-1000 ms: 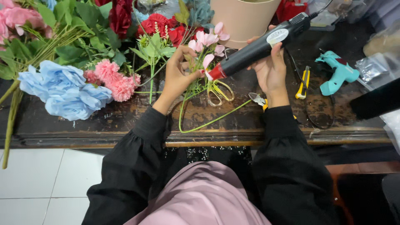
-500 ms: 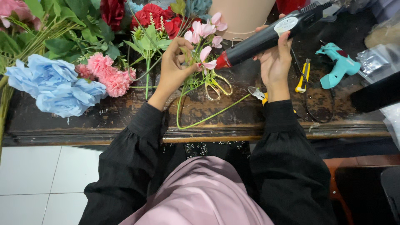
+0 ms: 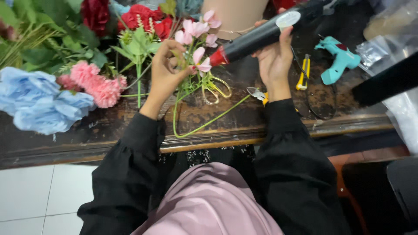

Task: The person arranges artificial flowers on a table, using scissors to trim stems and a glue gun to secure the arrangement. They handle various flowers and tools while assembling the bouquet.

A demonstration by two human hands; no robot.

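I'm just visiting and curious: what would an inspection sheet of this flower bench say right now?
Surface: dark worn wooden table, scuffed.
Job's things: pink flower sprig with long green stem; black glue gun, red tip at the blossoms.
Clutter: blue flowers, pink carnations, red flowers, gold scissors, yellow-handled cutters, teal glue gun, beige pot, plastic bags.
Hands: left hand holds the sprig; right hand grips the black glue gun.
Cables: a dark cord loops by the cutters.
Surroundings: white tiled floor.
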